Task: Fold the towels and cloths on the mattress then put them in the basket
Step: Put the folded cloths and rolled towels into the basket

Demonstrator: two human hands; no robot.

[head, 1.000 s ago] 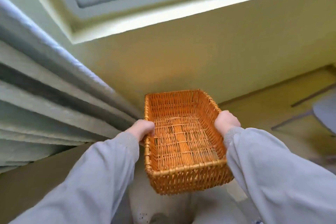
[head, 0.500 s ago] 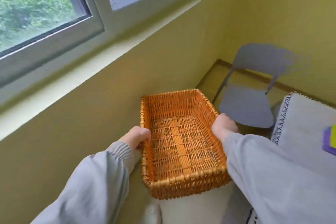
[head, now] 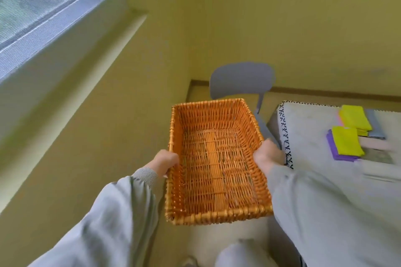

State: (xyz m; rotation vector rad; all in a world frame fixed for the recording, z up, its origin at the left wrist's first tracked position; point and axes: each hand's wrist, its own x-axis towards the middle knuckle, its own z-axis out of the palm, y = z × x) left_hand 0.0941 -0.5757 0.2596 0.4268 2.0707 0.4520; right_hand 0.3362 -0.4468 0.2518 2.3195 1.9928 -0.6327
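Two hands, one basket, nothing in it yet.

1. Basket [head: 217, 215]: orange wicker, rectangular, open top. It is held in the air between my hands, one long side in each.
2. Left hand [head: 166, 161]: fingers curled round the left rim, clamped on the weave. The thumb is out of sight.
3. Right hand [head: 267, 155]: fingers hooked over the right rim, gripping it, knuckles up.
4. Mattress [head: 310, 136]: to the right of my right fingers, its stitched edge just beside those knuckles.
5. Cloths: already folded flat. One pile, yellow on purple [head: 346, 144], lies well out past my right fingers on the mattress. A second, yellow-topped pile [head: 354, 118] sits just beyond it, with grey and paler pieces alongside that are too blurred to list.
6. Chair [head: 240, 79]: grey, beyond my fingertips, behind the basket's far end.

Handling note, my judgement: the folding looks done, so the step in hand is bringing the basket to the piles. Carry it level with both grips even, swing it rightward over the stitched edge, and set it down flat on bare mattress on the near side of the piles, short of touching them. Loosen the fingers only once the base is fully borne, so the piles are not knocked askew
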